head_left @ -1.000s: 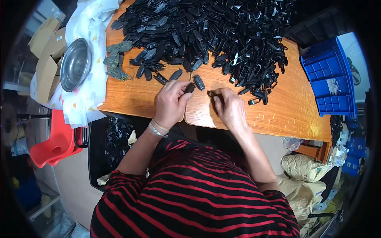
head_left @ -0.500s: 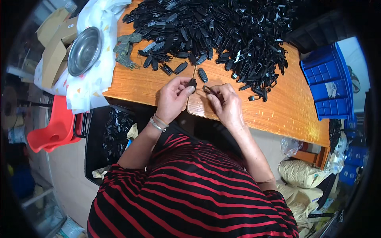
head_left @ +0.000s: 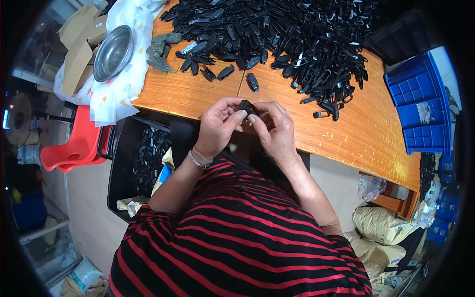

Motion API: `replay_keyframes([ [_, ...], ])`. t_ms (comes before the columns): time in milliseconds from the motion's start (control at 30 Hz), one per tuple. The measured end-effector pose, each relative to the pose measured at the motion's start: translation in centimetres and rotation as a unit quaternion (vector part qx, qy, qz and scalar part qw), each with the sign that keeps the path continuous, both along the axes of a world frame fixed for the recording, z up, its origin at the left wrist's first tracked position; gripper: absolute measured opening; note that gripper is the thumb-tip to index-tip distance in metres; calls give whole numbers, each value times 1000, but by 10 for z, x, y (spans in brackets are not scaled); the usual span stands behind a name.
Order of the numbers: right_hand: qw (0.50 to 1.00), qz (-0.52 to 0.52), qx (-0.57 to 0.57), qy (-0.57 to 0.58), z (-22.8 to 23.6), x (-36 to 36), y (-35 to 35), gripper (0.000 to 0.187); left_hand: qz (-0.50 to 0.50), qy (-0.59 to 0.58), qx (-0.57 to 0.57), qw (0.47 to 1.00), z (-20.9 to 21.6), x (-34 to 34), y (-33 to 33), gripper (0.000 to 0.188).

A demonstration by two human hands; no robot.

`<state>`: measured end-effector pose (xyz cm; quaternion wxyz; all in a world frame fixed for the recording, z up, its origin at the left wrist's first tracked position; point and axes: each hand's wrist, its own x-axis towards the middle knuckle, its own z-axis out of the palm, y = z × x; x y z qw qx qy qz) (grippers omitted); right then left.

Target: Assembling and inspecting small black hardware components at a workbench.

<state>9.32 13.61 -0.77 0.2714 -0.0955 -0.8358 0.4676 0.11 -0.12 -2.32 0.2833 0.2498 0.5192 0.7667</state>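
Note:
Just past the table's near edge, my left hand (head_left: 216, 124) pinches a small black plastic piece (head_left: 245, 105) that looks like a key fob shell. My right hand (head_left: 278, 129) meets it from the other side, thumb and fingers closed on the same piece or on a part joined to it; the fingers hide most of this. A loose black key fob shell (head_left: 253, 82) lies on the wooden table a little beyond my hands. Farther off spreads a large heap of similar black shells (head_left: 277, 34).
A grey-green rag (head_left: 162, 52) and a metal bowl (head_left: 114, 53) are at the left. Blue crate (head_left: 420, 106) stands right of the table. Below the left edge sit a black bin (head_left: 115, 183) of black parts and a red chair (head_left: 74, 146). Sacks (head_left: 383, 225) lie lower right.
My right hand has moved left, bringing its thin dark piece up against the shell in my left hand. The hands now touch. The whole view has shifted slightly.

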Motion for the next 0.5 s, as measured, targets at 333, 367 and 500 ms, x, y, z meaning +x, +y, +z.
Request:
replay_keyframes([
  [333, 996, -9, 82, 27, -5, 7, -13, 27, 57, 95, -91, 990, 0, 14, 2, 25],
  [367, 997, -23, 64, 32, -7, 7, -15, 31, 64, 131, -103, 984, 0, 15, 3, 23],
  [500, 995, -69, 58, 46, -6, 6, -18, 41, 43, 8, -44, 998, 3, 23, 8, 23],
])
